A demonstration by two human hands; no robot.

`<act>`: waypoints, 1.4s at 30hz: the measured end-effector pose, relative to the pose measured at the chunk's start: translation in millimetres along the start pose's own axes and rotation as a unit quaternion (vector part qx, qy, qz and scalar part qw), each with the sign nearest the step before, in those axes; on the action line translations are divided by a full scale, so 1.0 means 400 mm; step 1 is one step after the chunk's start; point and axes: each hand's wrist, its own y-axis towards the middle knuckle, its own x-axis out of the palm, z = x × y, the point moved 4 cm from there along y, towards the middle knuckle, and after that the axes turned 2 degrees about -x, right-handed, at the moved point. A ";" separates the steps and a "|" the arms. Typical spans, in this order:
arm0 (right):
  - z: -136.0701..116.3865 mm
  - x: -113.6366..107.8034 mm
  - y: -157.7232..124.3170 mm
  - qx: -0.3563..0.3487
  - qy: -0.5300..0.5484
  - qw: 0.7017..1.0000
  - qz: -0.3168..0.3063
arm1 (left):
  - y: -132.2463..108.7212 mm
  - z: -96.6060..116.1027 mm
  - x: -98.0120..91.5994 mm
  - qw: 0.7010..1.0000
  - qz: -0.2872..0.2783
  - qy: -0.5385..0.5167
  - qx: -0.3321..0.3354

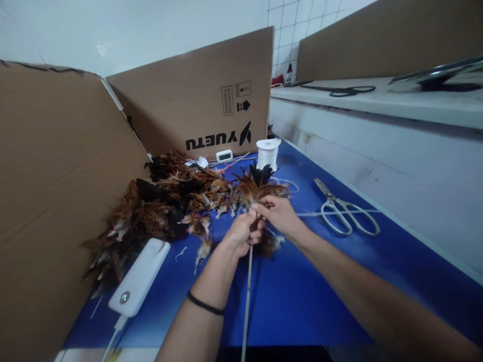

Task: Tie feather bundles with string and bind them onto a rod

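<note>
The head camera is looking forward and down from just above the blue table [309, 301], sitting close over it. It is facing the cardboard box [199, 100] at twelve o'clock, with the white ledge [377, 100] running at two o'clock.

- Both bare forearms reach forward from the lower edge of the view and meet near the middle.
- The left hand [243, 232] is curled shut, fingers folded inward, thumb side up, knuckles facing away.
- A thin dark band circles the left wrist.
- The right hand [278, 213] sits just beside and slightly above the left, touching it at the fingertips.
- Its fingers are pinched together, pointing left, the wrist bent slightly and the back of the hand turned upward.
</note>
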 end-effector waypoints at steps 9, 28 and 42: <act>0.014 0.021 -0.011 -0.066 -0.004 0.995 0.074 | -0.004 0.014 -0.009 0.999 0.012 -0.027 0.035; 0.010 -0.005 -0.005 0.090 -0.043 0.992 -0.079 | -0.015 0.029 0.001 0.998 0.020 0.033 0.047; 0.010 0.071 -0.012 0.257 0.245 0.933 -0.063 | -0.013 -0.003 0.033 0.989 0.060 0.125 0.049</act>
